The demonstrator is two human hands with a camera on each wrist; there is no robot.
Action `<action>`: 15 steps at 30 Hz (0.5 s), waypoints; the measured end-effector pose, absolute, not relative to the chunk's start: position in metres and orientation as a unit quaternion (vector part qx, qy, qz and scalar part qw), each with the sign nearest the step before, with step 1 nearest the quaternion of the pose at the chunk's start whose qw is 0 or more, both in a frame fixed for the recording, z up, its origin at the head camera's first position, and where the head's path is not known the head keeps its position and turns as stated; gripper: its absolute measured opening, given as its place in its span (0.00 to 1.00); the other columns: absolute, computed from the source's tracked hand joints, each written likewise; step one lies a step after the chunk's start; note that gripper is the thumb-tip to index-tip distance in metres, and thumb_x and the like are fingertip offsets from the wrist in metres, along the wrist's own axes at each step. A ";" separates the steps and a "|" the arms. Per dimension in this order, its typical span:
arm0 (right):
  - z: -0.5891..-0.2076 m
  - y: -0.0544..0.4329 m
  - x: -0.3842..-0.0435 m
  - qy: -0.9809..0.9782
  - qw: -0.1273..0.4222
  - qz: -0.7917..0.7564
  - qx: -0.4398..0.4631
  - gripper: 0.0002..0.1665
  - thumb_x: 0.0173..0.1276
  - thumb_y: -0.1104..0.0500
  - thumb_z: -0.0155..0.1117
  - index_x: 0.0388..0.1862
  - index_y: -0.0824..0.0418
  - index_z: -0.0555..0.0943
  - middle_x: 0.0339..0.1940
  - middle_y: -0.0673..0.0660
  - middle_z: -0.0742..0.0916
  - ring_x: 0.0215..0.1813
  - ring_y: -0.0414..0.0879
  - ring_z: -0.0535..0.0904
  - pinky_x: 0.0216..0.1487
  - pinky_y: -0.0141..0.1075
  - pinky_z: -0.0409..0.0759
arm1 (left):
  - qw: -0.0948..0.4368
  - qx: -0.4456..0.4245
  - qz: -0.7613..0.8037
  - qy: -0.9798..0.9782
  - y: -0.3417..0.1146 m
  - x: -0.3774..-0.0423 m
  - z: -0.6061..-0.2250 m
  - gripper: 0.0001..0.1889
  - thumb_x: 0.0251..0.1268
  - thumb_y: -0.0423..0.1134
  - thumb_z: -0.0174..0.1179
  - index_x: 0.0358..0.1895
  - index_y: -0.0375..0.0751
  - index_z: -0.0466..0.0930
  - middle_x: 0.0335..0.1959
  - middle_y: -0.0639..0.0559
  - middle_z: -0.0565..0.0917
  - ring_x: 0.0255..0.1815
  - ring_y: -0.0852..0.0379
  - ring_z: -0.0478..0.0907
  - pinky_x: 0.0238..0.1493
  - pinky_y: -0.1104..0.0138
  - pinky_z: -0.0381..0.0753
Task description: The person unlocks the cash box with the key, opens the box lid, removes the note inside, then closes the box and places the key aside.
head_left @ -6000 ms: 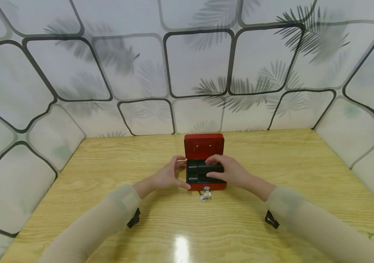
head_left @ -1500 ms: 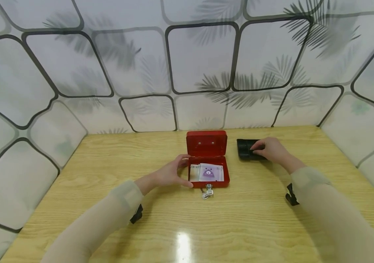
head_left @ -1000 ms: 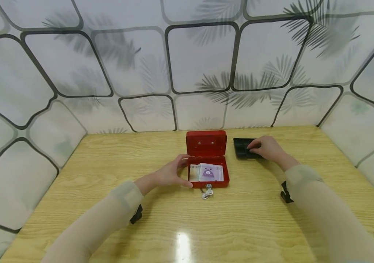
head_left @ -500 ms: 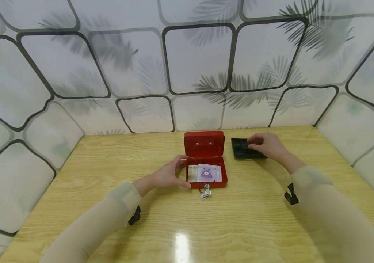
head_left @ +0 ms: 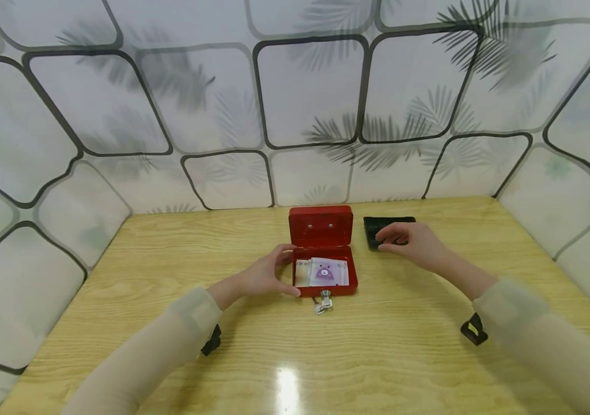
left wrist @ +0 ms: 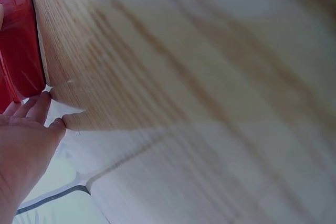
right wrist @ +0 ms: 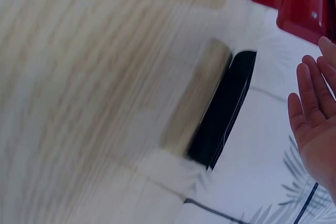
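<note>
A red cash box point(head_left: 344, 290) sits on the table with its lid point(head_left: 321, 226) raised. Inside lie banknotes point(head_left: 328, 272), a purple one on top. My left hand point(head_left: 264, 276) holds the box's left side, thumb at the front corner and fingers towards the back; in the left wrist view, fingertips meet the red wall point(left wrist: 21, 51). To the right of the box rests a black coin tray point(head_left: 375, 225). My right hand point(head_left: 416, 245) is over the tray's front part in the head view, holding nothing; the right wrist view shows its fingers apart from the tray point(right wrist: 223, 111).
Keys point(head_left: 320, 308) hang from the lock at the front of the box. Behind the wooden table point(head_left: 212, 242) rises a white patterned backdrop point(head_left: 310, 92), which also closes in both sides.
The coin tray has come out of the cash box and been set down to its right, exposing the banknotes. My right hand has let go of it and drawn back. The left hand stays put.
</note>
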State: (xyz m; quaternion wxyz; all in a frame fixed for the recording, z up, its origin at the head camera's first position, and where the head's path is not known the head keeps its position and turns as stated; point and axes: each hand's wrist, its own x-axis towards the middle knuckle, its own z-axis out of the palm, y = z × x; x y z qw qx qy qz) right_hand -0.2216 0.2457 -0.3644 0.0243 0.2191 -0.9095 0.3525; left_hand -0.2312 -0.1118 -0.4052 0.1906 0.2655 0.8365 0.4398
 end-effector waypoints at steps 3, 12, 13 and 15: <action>-0.367 0.236 -0.217 -0.900 0.019 0.368 0.233 0.13 0.65 0.61 0.69 0.46 0.65 0.84 0.38 0.52 0.87 0.40 0.46 0.81 0.44 0.40 0.79 | 0.192 0.262 0.441 0.837 -0.112 -0.231 -0.405 0.48 0.50 0.38 0.76 0.71 0.41 0.53 0.71 0.40 0.64 0.73 0.46 0.59 0.72 0.53 0.52; -0.376 0.202 -0.216 -0.877 0.002 0.406 0.256 0.14 0.63 0.64 0.70 0.47 0.67 0.83 0.44 0.60 0.86 0.45 0.51 0.81 0.51 0.47 0.79 | 0.193 0.262 0.443 0.835 -0.112 -0.233 -0.407 0.48 0.51 0.39 0.76 0.71 0.41 0.53 0.71 0.40 0.64 0.73 0.46 0.59 0.72 0.53 0.53; -0.377 0.199 -0.217 -0.877 0.003 0.405 0.259 0.15 0.63 0.63 0.70 0.47 0.67 0.83 0.45 0.59 0.86 0.46 0.52 0.81 0.52 0.48 0.79 | 0.194 0.262 0.443 0.835 -0.112 -0.233 -0.407 0.48 0.51 0.39 0.76 0.71 0.41 0.53 0.71 0.40 0.64 0.73 0.46 0.59 0.72 0.53 0.53; -0.379 0.192 -0.219 -0.876 -0.002 0.404 0.262 0.15 0.62 0.63 0.71 0.48 0.66 0.83 0.45 0.59 0.86 0.47 0.53 0.81 0.53 0.49 0.78 | 0.194 0.262 0.442 0.836 -0.112 -0.233 -0.407 0.48 0.50 0.39 0.76 0.71 0.41 0.53 0.71 0.40 0.64 0.73 0.46 0.59 0.72 0.53 0.53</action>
